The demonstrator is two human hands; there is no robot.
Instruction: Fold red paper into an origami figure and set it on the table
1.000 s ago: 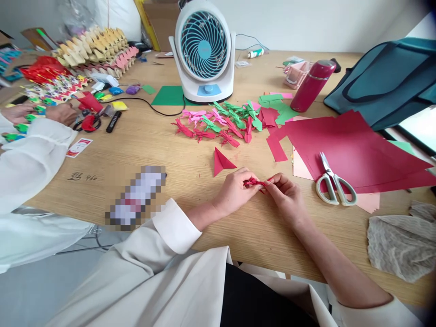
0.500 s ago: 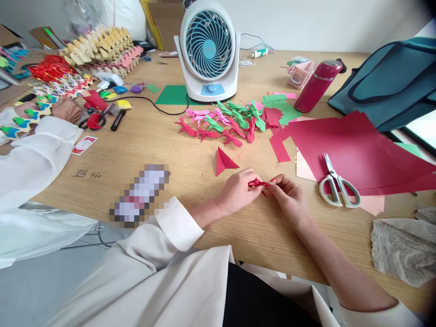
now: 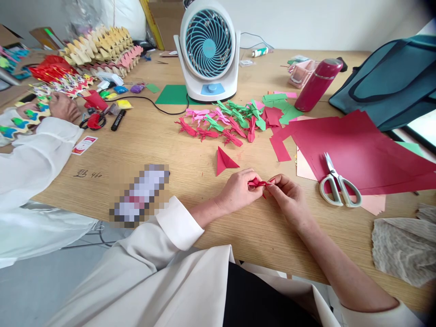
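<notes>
A small folded red paper figure (image 3: 260, 183) is pinched between my two hands just above the table. My left hand (image 3: 240, 188) is closed around its left part, so much of the figure is hidden. Thumb and fingertips of my right hand (image 3: 288, 197) grip its right tip. Beyond my left hand lies a folded red paper triangle (image 3: 225, 161), apart from both hands. Further back rests a pile of folded paper figures in red (image 3: 207, 134), green (image 3: 240, 116) and pink (image 3: 199, 115).
White-handled scissors (image 3: 335, 181) lie on large red sheets (image 3: 361, 154) at the right. A red flask (image 3: 316, 86), a teal bag (image 3: 388, 81) and a fan (image 3: 209, 50) stand behind. A blurred phone-like object (image 3: 139, 195) is left; a co-worker's hand (image 3: 64, 107) rests far left.
Almost nothing differs. Both hands keep the same hold on the red paper figure, with only a slight shift of its lower point.
</notes>
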